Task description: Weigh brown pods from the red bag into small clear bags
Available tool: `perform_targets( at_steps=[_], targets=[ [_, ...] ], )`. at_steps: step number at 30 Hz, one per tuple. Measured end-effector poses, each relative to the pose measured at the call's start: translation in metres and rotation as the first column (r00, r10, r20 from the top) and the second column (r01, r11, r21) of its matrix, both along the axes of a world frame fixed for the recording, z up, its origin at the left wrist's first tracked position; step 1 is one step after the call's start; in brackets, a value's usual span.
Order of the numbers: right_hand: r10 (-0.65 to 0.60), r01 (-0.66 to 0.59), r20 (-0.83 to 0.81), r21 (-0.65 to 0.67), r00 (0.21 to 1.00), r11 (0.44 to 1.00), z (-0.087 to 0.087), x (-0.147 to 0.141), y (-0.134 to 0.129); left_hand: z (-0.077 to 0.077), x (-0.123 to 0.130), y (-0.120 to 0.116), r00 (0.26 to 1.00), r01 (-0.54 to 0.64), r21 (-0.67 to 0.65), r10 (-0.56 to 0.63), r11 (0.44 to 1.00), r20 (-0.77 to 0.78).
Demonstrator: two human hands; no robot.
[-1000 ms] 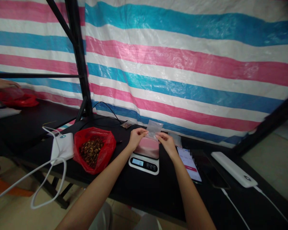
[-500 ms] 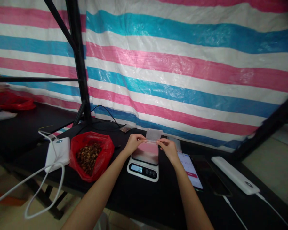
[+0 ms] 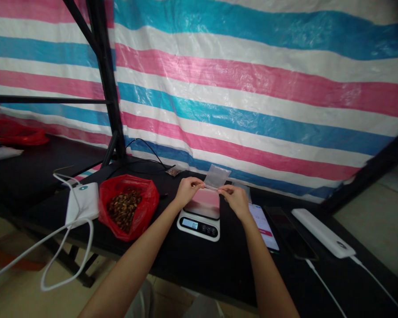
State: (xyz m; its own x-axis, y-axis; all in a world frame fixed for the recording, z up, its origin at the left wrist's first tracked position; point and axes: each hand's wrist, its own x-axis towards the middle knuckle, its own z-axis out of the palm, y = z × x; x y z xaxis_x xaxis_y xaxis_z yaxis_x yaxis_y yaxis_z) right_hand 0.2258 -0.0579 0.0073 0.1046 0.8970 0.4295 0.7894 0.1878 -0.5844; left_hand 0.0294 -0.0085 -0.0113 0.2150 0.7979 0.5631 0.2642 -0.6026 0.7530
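Note:
A small clear plastic zip bag (image 3: pixel 216 176) is stretched between my two hands, above the far side of a digital scale (image 3: pixel 199 227). My left hand (image 3: pixel 189 191) pinches the bag's near left corner. The near right corner is pinched by my right hand (image 3: pixel 234 197). The bag looks flat, with nothing visible inside. The scale's display appears to read 0.0, and its shiny plate reflects pink. Left of my left forearm, a red plastic bag (image 3: pixel 149 194) stands open, holding many small brown pieces (image 3: pixel 124 210) that look dried.
A small filled bag (image 3: pixel 174 171) lies at the back. On the right are a lit phone (image 3: pixel 264 227), a dark phone (image 3: pixel 293 234) and a white power bank (image 3: pixel 323 234) with cables. A white device (image 3: pixel 82 201) with looping cable is left; a black metal frame (image 3: pixel 108 88) rises behind.
The clear bag's far end has tilted up and to the right, while both hands keep their pinch on it. My view has shifted slightly.

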Motion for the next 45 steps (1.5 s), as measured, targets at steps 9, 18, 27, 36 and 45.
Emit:
perform_targets(
  at_steps=[9,18,27,36,45],
  targets=[
    [-0.037,0.039,0.047,-0.034,0.998,0.999,0.002,-0.002,-0.001,0.0,0.002,-0.003,1.0,0.01,0.077,-0.008,0.997,-0.026],
    [0.034,-0.034,0.01,0.013,0.999,0.999,-0.003,-0.005,0.0,-0.002,0.006,-0.002,0.979,0.192,-0.083,-0.184,0.978,0.093],
    [0.09,-0.089,-0.046,0.027,0.995,0.996,-0.012,-0.003,0.007,0.003,0.005,-0.006,0.954,0.287,-0.129,-0.27,0.949,0.131],
    [0.018,-0.018,0.008,-0.001,1.0,1.0,-0.005,-0.01,0.001,-0.004,0.007,-0.004,0.975,0.219,-0.111,-0.213,0.969,0.062],
    [0.071,-0.07,0.043,-0.022,0.997,0.997,-0.005,-0.006,0.0,-0.005,0.009,-0.006,0.958,0.284,-0.157,-0.286,0.946,0.009]
  ],
)
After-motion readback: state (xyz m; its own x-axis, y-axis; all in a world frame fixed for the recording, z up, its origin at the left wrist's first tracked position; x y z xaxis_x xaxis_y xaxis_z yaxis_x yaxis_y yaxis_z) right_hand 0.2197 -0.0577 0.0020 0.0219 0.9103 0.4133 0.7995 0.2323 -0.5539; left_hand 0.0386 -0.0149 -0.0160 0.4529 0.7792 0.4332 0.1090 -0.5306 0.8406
